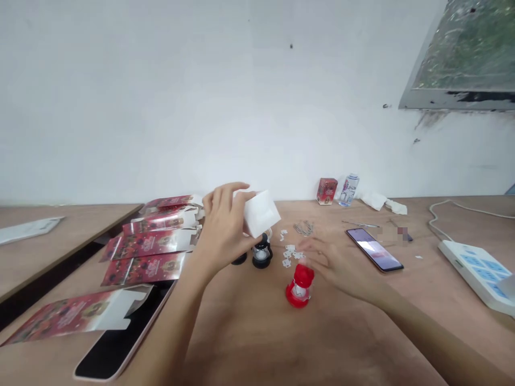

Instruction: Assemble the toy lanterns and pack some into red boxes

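My left hand (225, 225) is raised over the wooden table (257, 332) and grips a small white box (261, 213), tilted in the air. My right hand (341, 265) reaches in low from the right, blurred by motion, its fingers stretched out just behind a small red lantern (300, 287) and over some small white paper pieces (290, 253). A small black lantern (262, 253) stands under the white box, with a black round part (239, 259) beside it.
Several flattened red cartons (148, 244) lie at the left, one over a tablet (116, 348). A phone (374, 249) and tweezers (360, 224) lie right of centre. A white power strip (478, 273) sits at the right edge. At the back stand a red box (326, 191), bottle (349, 189) and tissue (380, 202).
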`<state>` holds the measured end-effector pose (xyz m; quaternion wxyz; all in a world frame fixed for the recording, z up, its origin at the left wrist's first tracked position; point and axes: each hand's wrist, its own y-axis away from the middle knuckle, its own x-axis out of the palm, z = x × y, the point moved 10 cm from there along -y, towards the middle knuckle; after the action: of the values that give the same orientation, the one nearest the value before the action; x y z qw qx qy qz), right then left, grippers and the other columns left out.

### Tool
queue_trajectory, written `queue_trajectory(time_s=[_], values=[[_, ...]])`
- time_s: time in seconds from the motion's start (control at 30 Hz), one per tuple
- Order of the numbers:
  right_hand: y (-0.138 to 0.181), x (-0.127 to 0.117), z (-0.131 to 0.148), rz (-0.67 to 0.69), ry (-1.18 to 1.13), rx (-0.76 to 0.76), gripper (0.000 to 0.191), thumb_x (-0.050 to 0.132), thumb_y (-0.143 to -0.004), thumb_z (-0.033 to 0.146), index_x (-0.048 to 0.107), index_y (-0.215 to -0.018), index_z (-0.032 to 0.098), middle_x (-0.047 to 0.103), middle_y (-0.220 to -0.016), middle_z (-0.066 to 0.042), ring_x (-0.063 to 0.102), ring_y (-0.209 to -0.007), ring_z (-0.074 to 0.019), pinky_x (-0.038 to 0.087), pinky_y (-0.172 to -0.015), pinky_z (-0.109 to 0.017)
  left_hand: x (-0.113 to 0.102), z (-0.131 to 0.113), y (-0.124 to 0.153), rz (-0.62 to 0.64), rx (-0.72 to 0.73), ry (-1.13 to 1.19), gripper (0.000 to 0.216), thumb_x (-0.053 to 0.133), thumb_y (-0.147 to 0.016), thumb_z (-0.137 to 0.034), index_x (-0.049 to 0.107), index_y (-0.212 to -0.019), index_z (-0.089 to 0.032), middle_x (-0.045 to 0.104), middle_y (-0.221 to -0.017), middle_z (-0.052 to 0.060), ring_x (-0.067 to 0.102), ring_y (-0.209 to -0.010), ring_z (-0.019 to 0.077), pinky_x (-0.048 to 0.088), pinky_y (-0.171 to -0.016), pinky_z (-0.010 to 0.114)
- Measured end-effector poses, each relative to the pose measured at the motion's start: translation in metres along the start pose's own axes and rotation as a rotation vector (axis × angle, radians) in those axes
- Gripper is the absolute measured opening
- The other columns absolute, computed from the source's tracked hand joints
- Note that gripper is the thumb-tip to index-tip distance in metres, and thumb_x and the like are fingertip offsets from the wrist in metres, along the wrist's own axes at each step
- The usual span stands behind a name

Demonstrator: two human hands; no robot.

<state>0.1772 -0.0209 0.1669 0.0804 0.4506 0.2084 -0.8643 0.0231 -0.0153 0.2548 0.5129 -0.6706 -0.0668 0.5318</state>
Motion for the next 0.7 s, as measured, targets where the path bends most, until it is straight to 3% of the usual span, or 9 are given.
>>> queue_trajectory(time_s=[0.1,0.23,0.33,0.4,0.5,0.7], values=[[-0.007,-0.029,0.020,-0.312,-0.059,-0.083,0.018,0.052,-0.088,0.032,0.059,-0.102,0.023,0.064,-0.103,-0.005,0.060,-0.092,-0.0193,0.046,-0.079,-0.034,0.018,-0.007,0.002,0.017,0.035,0.047,0.053,0.061,-0.074,-0.028,0.037,-0.121,-0.018,0.054,-0.124,0.015,0.049,-0.116,0.0283,0.033,-0.094,0.043],[-0.023,-0.032,0.045,-0.490,-0.110,-0.156,0.021,0.060,-0.082,0.036,0.056,-0.096,0.021,0.061,-0.096,-0.004,0.058,-0.089,-0.0187,0.047,-0.076,-0.033,0.025,-0.014,0.007,-0.089,0.060,0.002,0.058,0.057,-0.074,-0.022,0.032,-0.127,-0.018,0.059,-0.119,0.013,0.056,-0.108,0.0262,0.036,-0.088,0.039],[-0.035,-0.024,0.052,-0.543,-0.115,-0.126,0.023,0.067,-0.076,0.036,0.051,-0.082,0.021,0.057,-0.089,-0.004,0.055,-0.085,-0.0194,0.046,-0.075,-0.034,0.018,-0.012,0.010,-0.220,0.039,-0.017,0.060,0.055,-0.074,-0.019,0.031,-0.128,-0.018,0.061,-0.117,0.011,0.057,-0.105,0.0252,0.036,-0.087,0.038],[-0.039,-0.022,0.049,-0.576,-0.161,-0.092,0.030,0.071,-0.070,0.035,0.046,-0.082,0.022,0.055,-0.087,-0.002,0.054,-0.082,-0.0189,0.045,-0.071,-0.034,0.016,-0.008,0.011,-0.239,0.017,0.010,0.054,0.055,-0.074,-0.020,0.036,-0.124,-0.019,0.063,-0.115,0.009,0.058,-0.102,0.0239,0.036,-0.087,0.038],[-0.040,-0.023,0.042,-0.614,-0.277,-0.061,0.041,0.072,-0.064,0.033,0.040,-0.087,0.023,0.051,-0.085,0.001,0.052,-0.076,-0.0163,0.044,-0.065,-0.030,0.017,-0.002,0.010,-0.179,-0.001,0.068,0.049,0.059,-0.074,-0.025,0.041,-0.119,-0.020,0.064,-0.114,0.009,0.059,-0.099,0.0230,0.036,-0.085,0.037],[-0.041,-0.018,0.048,-0.467,-0.410,-0.236,0.027,0.054,-0.075,0.015,0.038,-0.094,0.023,0.046,-0.078,0.003,0.052,-0.075,-0.0134,0.046,-0.071,-0.030,0.017,0.009,0.008,-0.092,-0.012,0.094,0.053,0.065,-0.073,-0.033,0.044,-0.120,-0.021,0.063,-0.115,0.008,0.059,-0.096,0.0236,0.035,-0.084,0.038]])
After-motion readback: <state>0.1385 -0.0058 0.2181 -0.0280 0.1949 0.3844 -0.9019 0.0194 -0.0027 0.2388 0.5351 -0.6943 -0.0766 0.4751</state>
